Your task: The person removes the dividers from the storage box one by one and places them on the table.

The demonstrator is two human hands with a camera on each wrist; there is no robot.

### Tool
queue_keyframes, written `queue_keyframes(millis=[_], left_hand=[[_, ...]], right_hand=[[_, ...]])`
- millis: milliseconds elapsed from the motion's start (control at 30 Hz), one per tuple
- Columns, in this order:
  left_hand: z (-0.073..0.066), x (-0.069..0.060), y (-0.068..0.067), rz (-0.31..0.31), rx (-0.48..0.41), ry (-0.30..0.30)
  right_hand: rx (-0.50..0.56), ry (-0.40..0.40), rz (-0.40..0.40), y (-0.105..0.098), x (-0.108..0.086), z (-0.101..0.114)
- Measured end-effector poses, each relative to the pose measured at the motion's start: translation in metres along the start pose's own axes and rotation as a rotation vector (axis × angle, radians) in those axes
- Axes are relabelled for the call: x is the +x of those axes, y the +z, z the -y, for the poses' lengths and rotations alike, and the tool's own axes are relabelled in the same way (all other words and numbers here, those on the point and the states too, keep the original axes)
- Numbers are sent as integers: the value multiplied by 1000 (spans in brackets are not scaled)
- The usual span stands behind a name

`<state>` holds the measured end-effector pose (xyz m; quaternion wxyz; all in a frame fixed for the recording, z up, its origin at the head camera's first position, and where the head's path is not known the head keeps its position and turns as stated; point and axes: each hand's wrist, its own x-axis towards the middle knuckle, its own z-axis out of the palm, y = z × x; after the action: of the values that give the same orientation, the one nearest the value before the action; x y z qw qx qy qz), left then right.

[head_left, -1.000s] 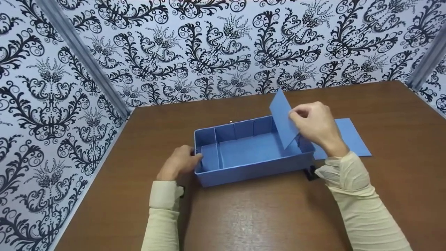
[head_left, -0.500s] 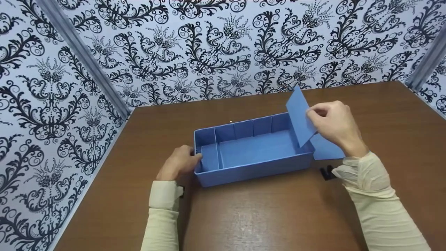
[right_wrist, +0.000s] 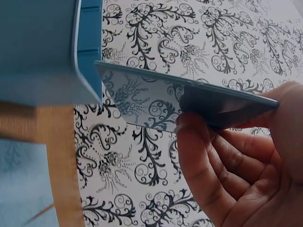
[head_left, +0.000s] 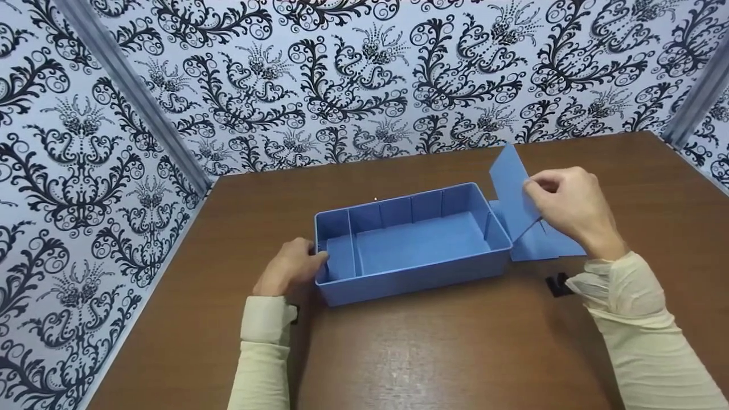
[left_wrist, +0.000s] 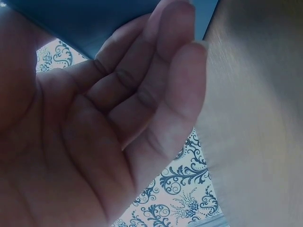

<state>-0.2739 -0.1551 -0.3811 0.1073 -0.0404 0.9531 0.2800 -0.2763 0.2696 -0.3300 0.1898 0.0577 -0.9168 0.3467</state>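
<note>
Head view: right hand (head_left: 575, 202) is pinching a thin blue divider panel (head_left: 510, 189) by its edge, holding it steeply tilted above a flat blue panel (head_left: 549, 246) lying on the wood-look table (head_left: 398, 353). Lower corner is sitting just beside the right end of the blue plastic bin (head_left: 416, 279); can't tell if touching. Likely snag: corner catching on that rim if the hand is dipping or swinging left, twisting the panel loose. Left hand (head_left: 291, 265) is gripping the bin's left end, thumb over the rim; slackening there could let the bin skid if knocked. Fitted crosswise divider (head_left: 355, 245) is standing near that end; a careless thumb might nudge it.

Left wrist view: fingers are curving up by the bin's blue wall or underside, can't tell which; hold is looking light, so a bump could shift it.

Right wrist view: panel is showing nearly edge-on, fingertips pressing its face. Small contact, shiny face: panel could pivot, slide, drop onto the flat one.
</note>
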Motion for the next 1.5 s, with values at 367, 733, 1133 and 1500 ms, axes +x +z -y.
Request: queue_keyframes(millis=[367,733,1133,1500], left_hand=[[0,0,-1,-12,20,27],[0,-2,0,-6,-16,0],[3,0,2,-11,3,24],[1,-1,1,-7,-30,8]], right_hand=[[-52,50,3,-29,0,-25],[-107,60,-36,-44,-4,-54],[-133,122,-22,-55,-3,-74],[-147,171,-16,-65,0,-90]])
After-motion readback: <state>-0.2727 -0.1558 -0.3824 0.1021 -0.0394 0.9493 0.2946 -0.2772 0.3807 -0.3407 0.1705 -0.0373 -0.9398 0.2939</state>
